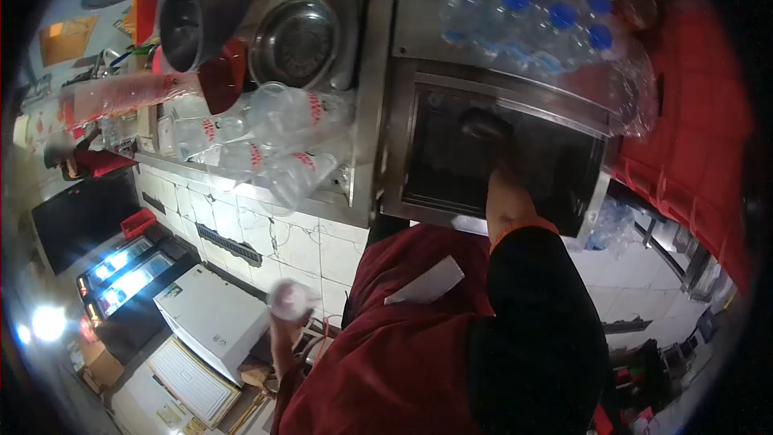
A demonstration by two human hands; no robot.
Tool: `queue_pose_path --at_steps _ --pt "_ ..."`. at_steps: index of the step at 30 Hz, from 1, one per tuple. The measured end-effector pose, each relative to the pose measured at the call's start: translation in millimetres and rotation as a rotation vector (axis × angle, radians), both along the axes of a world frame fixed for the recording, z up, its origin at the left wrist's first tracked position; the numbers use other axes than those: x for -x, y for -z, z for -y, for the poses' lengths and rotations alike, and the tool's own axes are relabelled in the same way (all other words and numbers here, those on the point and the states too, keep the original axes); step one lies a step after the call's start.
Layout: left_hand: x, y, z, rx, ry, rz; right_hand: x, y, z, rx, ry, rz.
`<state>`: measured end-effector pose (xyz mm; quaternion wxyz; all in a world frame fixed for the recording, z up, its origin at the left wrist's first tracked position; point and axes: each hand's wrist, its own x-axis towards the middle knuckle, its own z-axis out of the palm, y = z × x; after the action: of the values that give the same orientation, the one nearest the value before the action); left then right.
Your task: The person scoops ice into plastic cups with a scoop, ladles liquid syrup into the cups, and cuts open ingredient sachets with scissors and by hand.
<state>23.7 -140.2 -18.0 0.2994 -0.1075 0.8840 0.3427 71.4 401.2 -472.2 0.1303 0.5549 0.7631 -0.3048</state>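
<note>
In the head view, my left hand (pixel 282 340) is out to the lower left, its fingers closed around a plastic cup (pixel 292 298) with a pinkish tint. My right hand (pixel 488 126) reaches down into a dark, metal-framed bin (pixel 394 153) set in the counter. It looks dark and blurred there, so I cannot make out its fingers or anything in them. Left of the bin, several clear plastic cups with red print (pixel 282 133) lie together on the counter, close to a round metal bowl (pixel 296 40).
Blue-capped water bottles (pixel 515 8) in plastic wrap stand beyond the bin. A red crate (pixel 684 113) is at the right. A dark pitcher (pixel 183 28) sits at upper left. A white chest freezer (pixel 211 314) stands behind at lower left. Another person (pixel 97 163) is at far left.
</note>
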Motion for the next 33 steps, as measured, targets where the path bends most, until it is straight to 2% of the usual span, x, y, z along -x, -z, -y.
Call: queue_pose_path --at_steps 1,3,5,7,10,12,14,16,17,18,20,21,23,25,26,27,29,31,32,33 --pt "-22.8 4.7 -7.4 -0.165 -0.113 0.124 0.8 -2.5 -2.9 0.007 -0.001 0.001" --pt "-39.0 -18.3 -67.4 0.053 0.211 -0.060 -2.6 -4.0 -6.4 0.031 0.012 0.009" --pt "-56.6 -12.9 -71.3 -0.040 -0.110 0.135 -2.7 -4.3 -11.9 0.049 0.019 0.015" --pt "-63.5 -28.8 -87.9 0.029 0.182 -0.024 3.8 -8.1 -14.9 0.064 0.007 0.019" --pt "-68.8 -36.8 -103.2 -0.018 0.102 -0.067 12.3 -17.9 -19.4 -0.053 -0.088 0.003" --pt "-71.5 -37.1 -103.5 -0.019 0.086 -0.096 24.8 -25.9 -17.9 -0.237 -0.323 -0.150" --pt "-74.3 -28.1 -91.3 0.105 0.158 -0.071 51.0 -12.0 -7.2 -0.392 -0.615 -0.371" --pt "-71.5 -31.2 -102.9 0.149 0.181 -0.022 88.8 -2.8 16.9 -0.357 -0.850 -0.243" --pt "-68.1 -32.8 -106.2 0.190 0.204 0.025 104.2 0.4 32.9 -0.352 -0.844 -0.245" --pt "-72.3 -27.8 -96.0 0.159 0.257 -0.047 119.7 3.3 49.0 -0.410 -0.661 -0.309" --pt "-65.4 -39.2 -105.2 0.115 0.304 -0.034 137.1 3.2 59.3 -0.458 -0.473 -0.380" --pt "-63.5 -42.8 -109.4 0.063 0.347 -0.021 143.7 3.1 56.9 -0.457 -0.554 -0.333" --pt "-71.0 -42.3 -107.1 0.036 0.243 -0.020 149.7 13.6 54.1 -0.451 -0.639 -0.291" --pt "-73.7 -46.2 -107.1 0.050 0.138 -0.018 149.6 29.8 48.3 -0.131 -0.813 0.071" --pt "-75.2 -45.4 -104.0 0.074 0.137 -0.023 146.7 19.5 40.9 -0.134 -0.815 0.072" --pt "-76.9 -46.0 -101.9 0.070 0.133 -0.019 137.9 8.3 30.5 -0.223 -0.860 -0.096" --pt "-71.0 -48.5 -113.0 0.010 0.047 -0.028 126.3 -32.6 4.2 -0.324 -0.909 -0.248" --pt "-63.7 -51.6 -122.1 -0.026 0.025 -0.006 119.8 -92.5 -24.7 -0.510 -0.780 -0.640" --pt "-60.5 -51.8 -124.4 -0.045 0.017 0.009 108.8 -150.5 -42.0 -0.225 -0.681 -0.462" --pt "-58.9 -44.1 -121.5 0.048 0.135 -0.052 93.2 -196.9 -49.0 0.051 -0.563 -0.280"
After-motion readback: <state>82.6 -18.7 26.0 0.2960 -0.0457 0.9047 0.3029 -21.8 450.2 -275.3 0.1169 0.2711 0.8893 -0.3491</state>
